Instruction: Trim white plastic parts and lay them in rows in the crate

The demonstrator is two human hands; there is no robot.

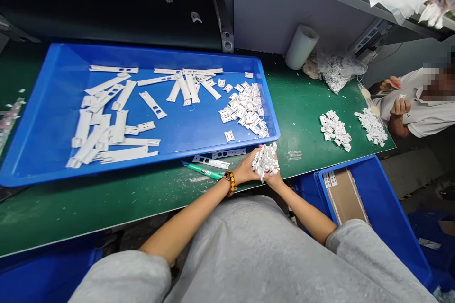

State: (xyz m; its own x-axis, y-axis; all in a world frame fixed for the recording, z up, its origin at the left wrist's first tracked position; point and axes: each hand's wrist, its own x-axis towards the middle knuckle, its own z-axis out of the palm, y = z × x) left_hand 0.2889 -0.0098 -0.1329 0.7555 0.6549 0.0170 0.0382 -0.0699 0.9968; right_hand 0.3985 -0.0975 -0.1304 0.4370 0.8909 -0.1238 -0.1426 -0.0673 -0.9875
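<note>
The left hand (248, 166) and the right hand (274, 179) come together at the near edge of the green surface (159, 194), cupped around a handful of small white pieces (265, 160); each grip is rounded about its side of the heap. Whether the hands rest on the surface or are just above it, I cannot tell. A beaded bracelet (232, 183) circles the left wrist. Just beyond the hands is the near right corner of a large blue tray (192, 128), with a loose pile of similar pieces (245, 108) at its right end and long white strips (101, 135) scattered over its left and far parts. A green marker (204, 170) and two more strips (211, 162) lie beside the tray's near wall, left of the hands. Well to the right, two separate heaps (335, 130) of small pieces lie on the surface, near a co-worker (419, 99) with both hands raised.
</note>
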